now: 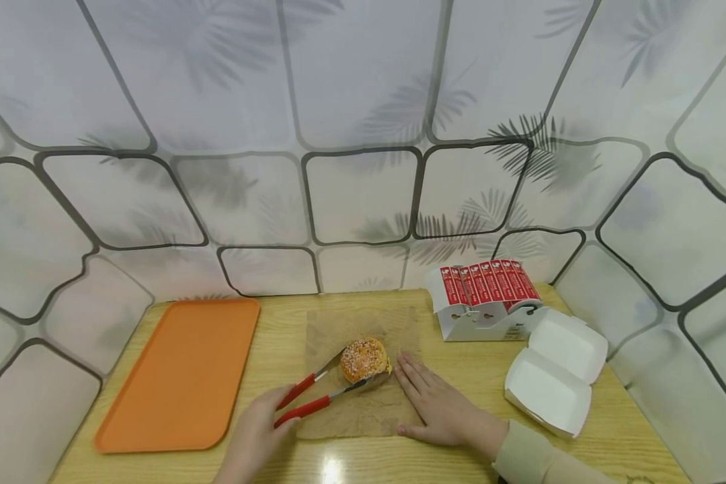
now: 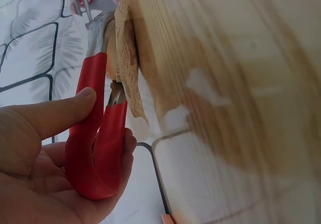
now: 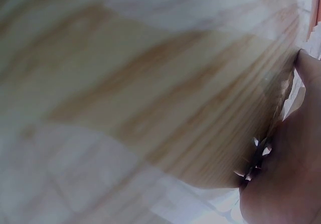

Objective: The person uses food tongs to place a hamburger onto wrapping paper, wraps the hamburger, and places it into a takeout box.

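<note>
My left hand [image 1: 260, 427] grips the red handles of a pair of metal tongs [image 1: 311, 408], thumb on one arm and fingers round the other in the left wrist view. The jaws of the tongs lie on both sides of a sesame-topped burger [image 1: 363, 359]. Beneath the burger is a sheet of brown printed paper [image 1: 339, 423], flat on the wooden table. My right hand [image 1: 438, 407] rests on the paper's right part with its fingers straight, fingertips close to the burger. In the right wrist view the hand [image 3: 296, 148] shows only at the right edge.
An orange tray [image 1: 181, 376] lies on the left of the table [image 1: 272, 329]. At the back right stands a white holder with several red-and-white packets [image 1: 490, 282]. An opened white clamshell box [image 1: 550, 390] sits at the right. Patterned cloth walls [image 1: 363, 195] enclose the table.
</note>
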Demonstrator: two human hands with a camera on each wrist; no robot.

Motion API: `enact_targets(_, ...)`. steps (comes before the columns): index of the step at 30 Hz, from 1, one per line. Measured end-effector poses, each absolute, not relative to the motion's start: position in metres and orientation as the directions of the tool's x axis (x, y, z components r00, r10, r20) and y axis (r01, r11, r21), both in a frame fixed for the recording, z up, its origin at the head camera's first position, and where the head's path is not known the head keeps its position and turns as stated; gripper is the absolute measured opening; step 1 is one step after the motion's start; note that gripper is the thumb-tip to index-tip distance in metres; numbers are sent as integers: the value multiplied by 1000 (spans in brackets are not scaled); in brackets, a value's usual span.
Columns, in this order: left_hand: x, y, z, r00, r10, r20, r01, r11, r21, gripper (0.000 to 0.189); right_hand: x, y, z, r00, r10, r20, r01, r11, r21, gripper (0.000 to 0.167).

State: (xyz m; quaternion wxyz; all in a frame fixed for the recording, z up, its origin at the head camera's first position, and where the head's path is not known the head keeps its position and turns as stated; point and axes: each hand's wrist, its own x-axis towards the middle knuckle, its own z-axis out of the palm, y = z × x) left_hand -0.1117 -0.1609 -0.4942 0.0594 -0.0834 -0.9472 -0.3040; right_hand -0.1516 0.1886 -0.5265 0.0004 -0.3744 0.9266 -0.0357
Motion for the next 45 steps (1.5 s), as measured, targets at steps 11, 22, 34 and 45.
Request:
enact_targets(11,-114,-163,-494,-982,116,149,181,795,579,50,-154,193,-541,-720,-690,71,-693,712,-114,99)
enact_targets(22,-112,-166,-486,-973,123,193,213,797,565,50,-154,188,-530,-735,-678,-19,-672,732,-113,98)
enact_targets(34,-113,-175,-468,-987,80,137,148,776,614,53,-155,193,-539,-730,-683,18,-677,720,-152,101)
enact_targets(45,-123,-195,-462,-990,35,135,112,777,620,52,-154,190,-531,-740,-672,-32,-663,737,-132,101)
